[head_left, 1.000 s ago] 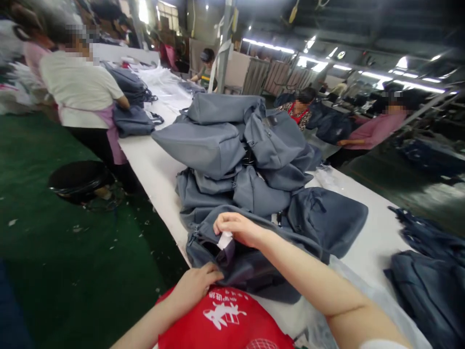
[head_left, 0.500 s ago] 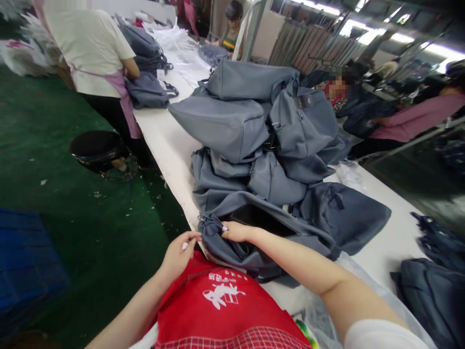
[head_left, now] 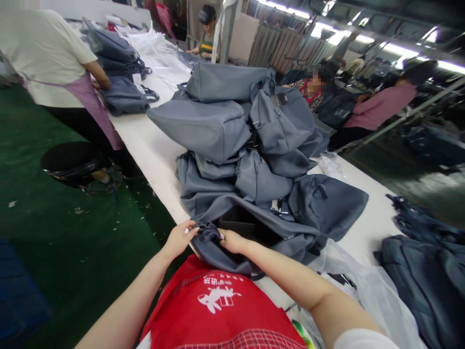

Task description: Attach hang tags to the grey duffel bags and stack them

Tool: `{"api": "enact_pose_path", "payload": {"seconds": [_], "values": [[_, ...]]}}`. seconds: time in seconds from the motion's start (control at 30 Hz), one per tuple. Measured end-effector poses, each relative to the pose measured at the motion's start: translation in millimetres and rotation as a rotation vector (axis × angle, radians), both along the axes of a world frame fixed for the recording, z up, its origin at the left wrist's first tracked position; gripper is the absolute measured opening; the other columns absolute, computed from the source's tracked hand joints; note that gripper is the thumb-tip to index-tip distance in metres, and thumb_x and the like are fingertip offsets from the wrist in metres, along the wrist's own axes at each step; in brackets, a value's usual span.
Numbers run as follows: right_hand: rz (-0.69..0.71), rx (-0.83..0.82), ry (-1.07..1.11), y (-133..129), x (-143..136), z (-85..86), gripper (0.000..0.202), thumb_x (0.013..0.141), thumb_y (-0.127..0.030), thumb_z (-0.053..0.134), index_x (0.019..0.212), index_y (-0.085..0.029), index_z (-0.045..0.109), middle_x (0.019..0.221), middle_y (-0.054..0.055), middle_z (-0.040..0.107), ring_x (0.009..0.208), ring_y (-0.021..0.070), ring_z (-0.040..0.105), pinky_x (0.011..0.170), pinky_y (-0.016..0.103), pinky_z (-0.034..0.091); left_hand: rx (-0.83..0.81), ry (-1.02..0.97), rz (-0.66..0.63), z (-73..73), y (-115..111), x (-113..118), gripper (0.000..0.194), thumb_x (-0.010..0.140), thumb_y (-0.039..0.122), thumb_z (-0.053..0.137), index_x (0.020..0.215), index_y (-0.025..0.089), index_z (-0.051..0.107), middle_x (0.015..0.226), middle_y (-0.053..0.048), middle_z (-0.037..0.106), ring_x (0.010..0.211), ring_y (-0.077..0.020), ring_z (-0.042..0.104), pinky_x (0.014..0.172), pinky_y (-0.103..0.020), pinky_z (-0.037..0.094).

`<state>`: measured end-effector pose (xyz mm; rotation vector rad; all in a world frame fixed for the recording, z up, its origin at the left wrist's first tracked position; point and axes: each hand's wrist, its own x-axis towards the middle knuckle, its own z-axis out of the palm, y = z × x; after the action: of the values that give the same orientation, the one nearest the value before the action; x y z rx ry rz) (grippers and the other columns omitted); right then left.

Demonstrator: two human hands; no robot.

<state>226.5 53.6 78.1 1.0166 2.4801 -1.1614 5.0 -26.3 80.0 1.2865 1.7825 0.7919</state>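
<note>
Right before me a grey-blue bag [head_left: 290, 249] lies on its side at the table's near edge, its unzipped mouth showing a dark inside. A bunched strap [head_left: 208, 231] sits at the bag's left end. My right hand [head_left: 232, 241] is closed on this strap from the right, with something small and white at the fingertips. From the left, my left hand [head_left: 180, 237] pinches the strap's other end, and a small white thing shows at its fingers too. What the white bits are, I cannot make out.
Several similar bags [head_left: 203, 126] are heaped behind on the white table [head_left: 140, 140]. More dark bags [head_left: 417, 281] and clear plastic [head_left: 363, 271] lie at right. A black stool [head_left: 74, 162] stands left, near a co-worker in a lilac apron [head_left: 85, 102]. Other people work farther back.
My left hand has moved up and right from beside the bag onto the strap end. My right hand keeps its hold on the strap. The view has shifted to the right.
</note>
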Motion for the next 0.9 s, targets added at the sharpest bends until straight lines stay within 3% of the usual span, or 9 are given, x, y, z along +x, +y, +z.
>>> {"api": "enact_pose_path", "payload": {"seconds": [0.13,0.3,0.43,0.53,0.67,0.73,0.77,0.9], "values": [[-0.029,0.123,-0.3,-5.0,0.1,-5.0,0.036,0.081,-0.013,0.046,0.114,-0.019,0.058,0.104,0.011,0.069,0.092,0.024,0.067,0.074,0.031,0.051,-0.053,0.086,-0.13,1.3,6.2,13.0,0.021,0.082,0.037,0.052,0.076,0.022,0.065,0.071,0.0,0.071,0.072,-0.0184,0.064,0.074,-0.028,0.043],[0.002,0.146,-0.367,-11.9,-6.7,-10.6,0.038,0.071,-0.009,0.058,0.109,-0.007,0.061,0.107,0.024,0.064,0.1,0.0323,0.063,0.083,0.042,0.049,-0.173,0.187,-0.176,-6.7,13.0,19.7,0.03,0.082,0.032,0.046,0.06,0.02,0.061,0.058,-0.002,0.067,0.062,-0.0196,0.06,0.064,-0.029,0.039],[-0.018,0.204,-0.028,-15.2,-1.2,-0.2,0.053,0.074,-0.014,0.058,0.127,-0.011,0.049,0.126,0.016,0.056,0.118,0.0238,0.052,0.101,0.033,0.04,-0.176,0.165,-0.278,-1.6,14.2,8.4,0.03,0.084,0.034,0.044,0.068,0.02,0.064,0.063,0.0,0.069,0.061,-0.0168,0.061,0.062,-0.026,0.04],[-0.061,0.256,0.292,-16.2,0.4,8.2,0.058,0.084,-0.024,0.052,0.139,-0.016,0.035,0.135,0.013,0.049,0.122,0.021,0.048,0.103,0.032,0.038,-0.134,0.149,-0.355,8.6,12.2,6.3,0.028,0.085,0.036,0.044,0.077,0.021,0.066,0.066,0.001,0.068,0.065,-0.0165,0.062,0.066,-0.026,0.041],[0.091,0.273,0.23,-16.0,-10.2,6.0,0.037,0.094,-0.04,0.04,0.124,-0.023,0.052,0.127,0.011,0.052,0.105,0.0208,0.057,0.088,0.033,0.045,-0.038,0.17,-0.412,14.6,5.6,15.6,0.029,0.086,0.04,0.044,0.081,0.023,0.068,0.077,-0.002,0.07,0.076,-0.0191,0.063,0.073,-0.027,0.042],[0.124,0.268,0.139,-14.9,-16.9,1.1,0.035,0.097,-0.04,0.034,0.111,-0.02,0.059,0.11,0.01,0.06,0.093,0.019,0.06,0.08,0.03,0.045,0.02,0.174,-0.354,10.0,0.7,15.3,0.029,0.086,0.041,0.046,0.084,0.024,0.069,0.085,-0.003,0.071,0.083,-0.0204,0.063,0.078,-0.028,0.043],[0.123,0.267,0.104,-14.0,-19.8,-1.1,0.036,0.098,-0.04,0.032,0.106,-0.02,0.061,0.103,0.008,0.063,0.089,0.0182,0.061,0.077,0.028,0.045,0.036,0.173,-0.256,5.8,-2.0,12.2,0.028,0.085,0.043,0.047,0.087,0.024,0.068,0.089,-0.003,0.071,0.085,-0.0206,0.063,0.081,-0.028,0.043],[0.068,0.318,0.019,-9.6,-27.9,-1.1,0.036,0.098,-0.04,0.032,0.098,-0.02,0.062,0.097,0.006,0.066,0.084,0.0171,0.062,0.073,0.026,0.043,-0.044,0.19,0.289,-18.1,-11.2,-12.0,0.033,0.084,0.045,0.044,0.094,0.019,0.063,0.096,-0.01,0.069,0.092,-0.0245,0.062,0.083,-0.034,0.044]]}}
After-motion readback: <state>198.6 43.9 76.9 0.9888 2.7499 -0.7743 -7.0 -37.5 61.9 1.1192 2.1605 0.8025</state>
